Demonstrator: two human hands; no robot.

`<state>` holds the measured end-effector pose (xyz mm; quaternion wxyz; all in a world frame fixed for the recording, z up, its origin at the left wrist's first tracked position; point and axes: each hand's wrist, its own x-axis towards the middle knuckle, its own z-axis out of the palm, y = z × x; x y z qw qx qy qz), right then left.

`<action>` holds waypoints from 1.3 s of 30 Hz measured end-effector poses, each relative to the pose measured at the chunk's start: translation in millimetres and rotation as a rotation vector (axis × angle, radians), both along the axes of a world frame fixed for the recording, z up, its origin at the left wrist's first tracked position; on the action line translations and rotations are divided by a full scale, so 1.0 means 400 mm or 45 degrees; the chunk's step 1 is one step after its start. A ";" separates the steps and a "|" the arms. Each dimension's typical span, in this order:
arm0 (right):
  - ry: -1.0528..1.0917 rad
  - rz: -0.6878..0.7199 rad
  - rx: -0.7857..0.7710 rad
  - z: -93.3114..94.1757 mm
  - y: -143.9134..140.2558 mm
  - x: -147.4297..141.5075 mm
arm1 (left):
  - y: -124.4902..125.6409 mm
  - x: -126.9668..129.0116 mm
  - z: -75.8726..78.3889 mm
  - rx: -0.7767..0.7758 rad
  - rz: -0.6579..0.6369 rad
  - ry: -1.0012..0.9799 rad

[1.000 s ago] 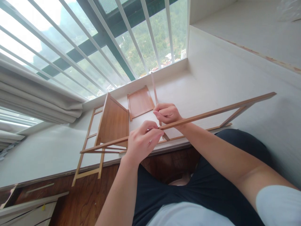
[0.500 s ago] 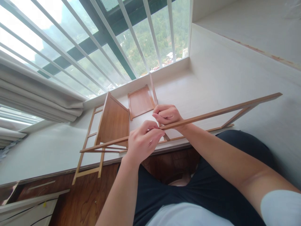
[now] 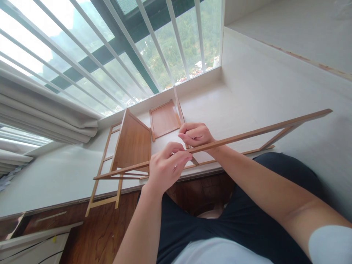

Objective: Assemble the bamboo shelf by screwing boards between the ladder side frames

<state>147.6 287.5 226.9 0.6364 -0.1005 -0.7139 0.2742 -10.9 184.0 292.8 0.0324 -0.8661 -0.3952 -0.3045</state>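
Both the left hand [image 3: 165,167] and right hand [image 3: 195,134] gripped the long rail [image 3: 247,134] (best kept level), fingers pinched close together.

I see the surface [image 3: 233,106] running below the window bars [image 3: 154,40], with the curtain [image 3: 41,113] off to the left. On it, the shelf frame [image 3: 129,146] stands left of centre, its foot overhanging the near edge. Behind and just right of it lies the flat panel [image 3: 164,119]. The long rail [image 3: 247,134] crosses in front of both, from the frame out to the far right. My left hand [image 3: 165,168] sits before the rail, my right hand [image 3: 195,134] just behind it, holding a thin stick [image 3: 177,101] that points toward the window.
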 end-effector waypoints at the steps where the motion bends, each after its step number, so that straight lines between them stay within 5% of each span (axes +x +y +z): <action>1: -0.001 0.004 0.000 0.000 0.000 -0.001 | 0.000 0.000 0.000 -0.003 0.002 -0.001; 14: 0.004 0.164 -0.064 0.009 0.006 0.010 | -0.003 0.004 0.011 -0.137 0.035 -0.023; 27: 0.071 0.316 -0.353 0.003 -0.016 0.023 | 0.005 0.009 0.025 -0.428 0.153 -0.070; 39: 0.226 0.372 -0.552 -0.025 -0.020 0.011 | 0.019 -0.008 0.024 -0.311 0.035 -0.081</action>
